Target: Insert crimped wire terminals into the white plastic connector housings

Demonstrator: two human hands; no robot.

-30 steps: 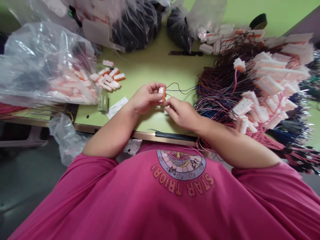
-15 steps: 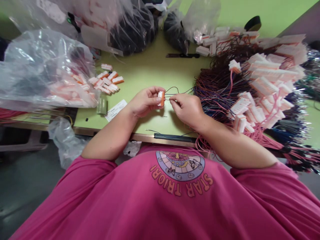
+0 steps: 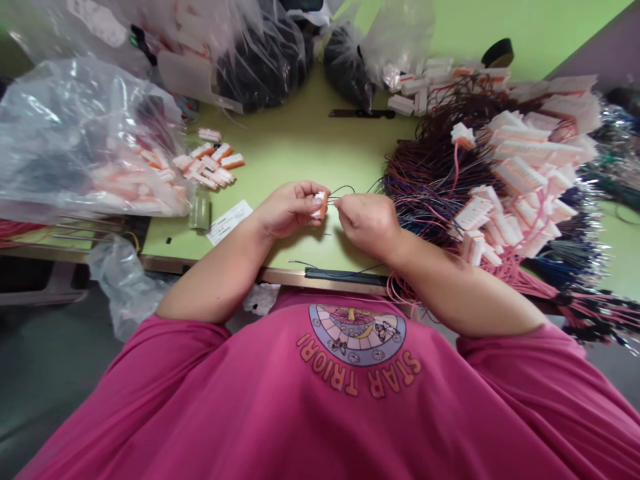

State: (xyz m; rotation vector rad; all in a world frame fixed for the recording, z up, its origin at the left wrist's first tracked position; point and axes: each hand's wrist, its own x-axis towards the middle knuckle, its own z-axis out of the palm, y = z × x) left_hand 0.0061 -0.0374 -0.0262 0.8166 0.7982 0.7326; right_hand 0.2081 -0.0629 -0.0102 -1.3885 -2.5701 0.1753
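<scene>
Clearly, the white-and-orange connector housing (image 3: 320, 205) was a light thing, small enough to sit at the fingertips of my left hand (image 3: 289, 211), just above the worktop (image 3: 280, 160) and in front of my chest. I had it pinched between thumb and fingers, its orange side facing right, where the wires met it. I judged the plastic stiff and fairly smooth, so a firm squeeze would hardly harm it, though a loose one might let it twist. The place to hold it seemed to be the white body, well clear of that orange side.

My right hand (image 3: 369, 223) was close beside it, thumb and forefinger pressed together on a thin dark wire (image 3: 333, 202); how deep its end sat, I couldn't tell. Such a wire looked limp and weightless, likely to bow if gripped far back, so I reckoned it best taken close to the housing. Another dark strand arched in a loop (image 3: 344, 189) behind my fingers, springy rather than heavy. Toward my right lay the tangled wire bundle (image 3: 415, 167), which could tug on a strand; similar loose housings (image 3: 215, 170) lay to my left.
</scene>
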